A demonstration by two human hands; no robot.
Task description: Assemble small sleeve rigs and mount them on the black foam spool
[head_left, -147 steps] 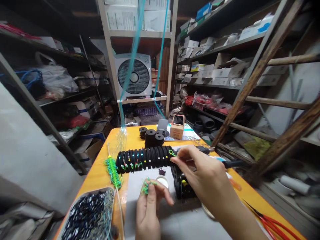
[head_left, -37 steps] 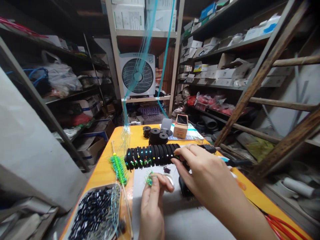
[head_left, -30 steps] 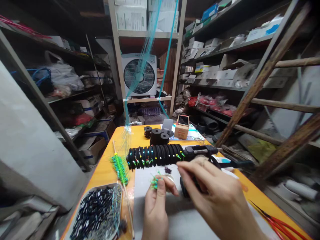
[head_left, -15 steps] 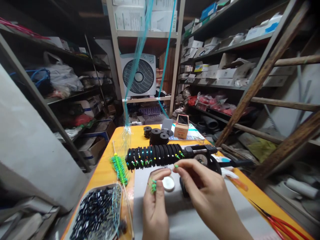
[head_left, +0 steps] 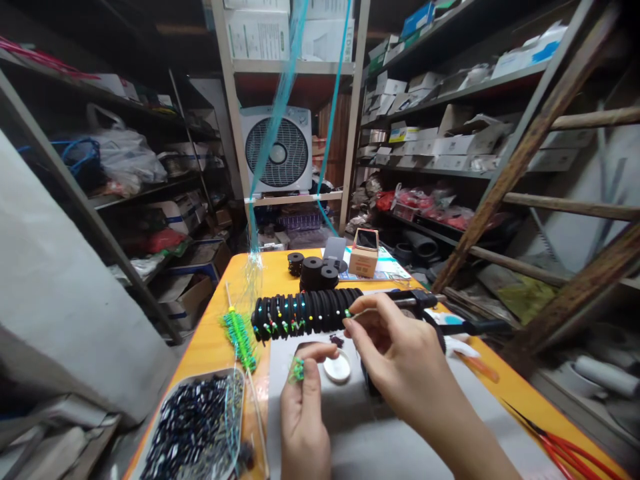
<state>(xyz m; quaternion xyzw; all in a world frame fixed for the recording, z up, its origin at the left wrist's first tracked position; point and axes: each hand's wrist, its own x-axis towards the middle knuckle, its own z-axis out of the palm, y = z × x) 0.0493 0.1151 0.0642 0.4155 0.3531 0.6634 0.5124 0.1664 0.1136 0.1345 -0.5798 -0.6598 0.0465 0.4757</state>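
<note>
My right hand (head_left: 405, 350) is at the right end of a black ribbed roller (head_left: 305, 310). Its thumb and index finger pinch a tiny green piece (head_left: 348, 313) against the roller's front. Coloured beads and green bits sit in a row along the grooves. Lower down, my left hand (head_left: 307, 407) is closed on a small bunch of green pieces (head_left: 297, 369), which sticks out between its fingers; its index finger points towards the roller. Just right of those fingers lies a round white lid (head_left: 337, 368), with something small and dark behind it.
A tray (head_left: 215, 372) of dark shiny beads stands front left, near a green bristly bundle (head_left: 239, 337) on a stick. Black spools (head_left: 313, 270) and a cardboard box (head_left: 363, 261) stand at the back. Red-handled pliers (head_left: 560, 447) lie front right. A wooden ladder (head_left: 520, 153) leans on the right.
My right hand has moved up and slightly left, bringing the green piece from above the lid to the roller. My left hand has shifted slightly left.
</note>
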